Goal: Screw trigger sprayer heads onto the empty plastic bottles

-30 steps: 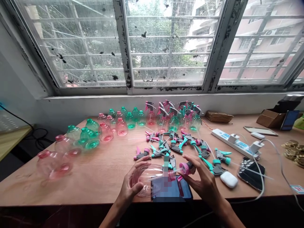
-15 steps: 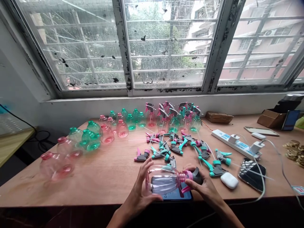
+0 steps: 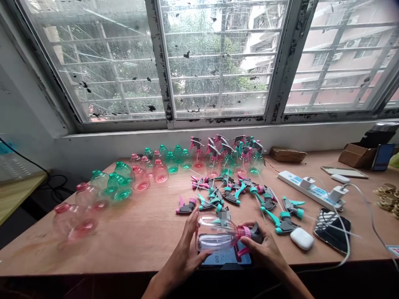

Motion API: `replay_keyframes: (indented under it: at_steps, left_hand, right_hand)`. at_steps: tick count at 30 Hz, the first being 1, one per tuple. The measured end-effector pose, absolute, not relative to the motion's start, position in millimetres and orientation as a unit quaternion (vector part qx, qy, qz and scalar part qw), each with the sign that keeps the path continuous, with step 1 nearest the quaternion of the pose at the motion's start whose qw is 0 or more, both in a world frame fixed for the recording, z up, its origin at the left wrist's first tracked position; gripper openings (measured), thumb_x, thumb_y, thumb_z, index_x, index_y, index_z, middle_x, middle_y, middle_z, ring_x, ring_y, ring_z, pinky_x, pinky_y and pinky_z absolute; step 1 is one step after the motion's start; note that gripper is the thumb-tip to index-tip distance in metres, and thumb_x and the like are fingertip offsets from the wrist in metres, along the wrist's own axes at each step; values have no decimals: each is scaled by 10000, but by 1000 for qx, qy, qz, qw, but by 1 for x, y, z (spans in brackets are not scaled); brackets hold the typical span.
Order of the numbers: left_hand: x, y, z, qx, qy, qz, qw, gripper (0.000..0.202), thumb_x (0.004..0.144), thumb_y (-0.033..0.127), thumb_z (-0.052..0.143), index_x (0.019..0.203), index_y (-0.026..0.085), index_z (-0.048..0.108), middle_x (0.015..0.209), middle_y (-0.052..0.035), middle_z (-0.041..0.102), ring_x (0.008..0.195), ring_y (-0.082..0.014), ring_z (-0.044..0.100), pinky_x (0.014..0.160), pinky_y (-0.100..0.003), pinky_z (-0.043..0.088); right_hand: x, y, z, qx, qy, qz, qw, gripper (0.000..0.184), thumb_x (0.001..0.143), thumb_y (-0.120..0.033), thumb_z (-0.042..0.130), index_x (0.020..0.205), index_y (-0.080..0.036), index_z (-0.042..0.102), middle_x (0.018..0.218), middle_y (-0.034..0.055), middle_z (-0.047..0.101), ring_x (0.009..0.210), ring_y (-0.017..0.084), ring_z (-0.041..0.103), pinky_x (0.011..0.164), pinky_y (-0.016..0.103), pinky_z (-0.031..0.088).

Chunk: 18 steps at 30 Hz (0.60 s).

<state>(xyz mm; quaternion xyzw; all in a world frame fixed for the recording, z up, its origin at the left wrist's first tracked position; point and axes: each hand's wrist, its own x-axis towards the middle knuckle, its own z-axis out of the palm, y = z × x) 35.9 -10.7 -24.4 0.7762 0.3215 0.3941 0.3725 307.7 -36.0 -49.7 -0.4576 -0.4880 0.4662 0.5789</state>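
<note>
A clear pink spray bottle [image 3: 215,238] lies sideways between my hands, just above the table's front edge. My left hand [image 3: 186,249] is wrapped round its base end. My right hand [image 3: 266,245] grips the grey and pink trigger spray head [image 3: 256,233] at the bottle's neck, with the pink trigger pointing down. Below the bottle lies a phone with a lit screen [image 3: 215,259], partly covered by it. Loose spray heads in grey with teal or pink parts [image 3: 232,195] are heaped just beyond my hands.
Open pink bottles [image 3: 75,222] and green bottles [image 3: 120,182] stand on the left. Bottles fitted with spray heads [image 3: 229,160] stand by the wall. To the right are a power strip [image 3: 308,189] with cables, a white earbud case [image 3: 301,238] and a dark phone [image 3: 332,228].
The bottle and my left hand have shifted slightly to the right. My right hand's fingers have moved a little round the spray head. The table items stay where they were.
</note>
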Motion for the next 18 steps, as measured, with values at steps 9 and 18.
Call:
replay_keyframes:
  at_steps: [9,18]
  left_hand:
    - [35,-10,-22,753,290,391,443,991,804,297,807,1577,351,189,1661,-93,230,1519,-368,198,1223,-568,186]
    - [36,-12,-24,733,306,401,456,899,871,270,733,1562,407,175,1651,-51,269,1520,-326,224,1218,-575,169]
  right_hand:
    - [313,-36,-55,-449,-497,470,575,354,672,-385,885,899,-170,720,792,32,743,681,207,685,611,277,563]
    - [313,-37,-53,-451,-503,475,564,366,678,-418,872,909,-173,729,788,34,740,686,220,683,617,293,566]
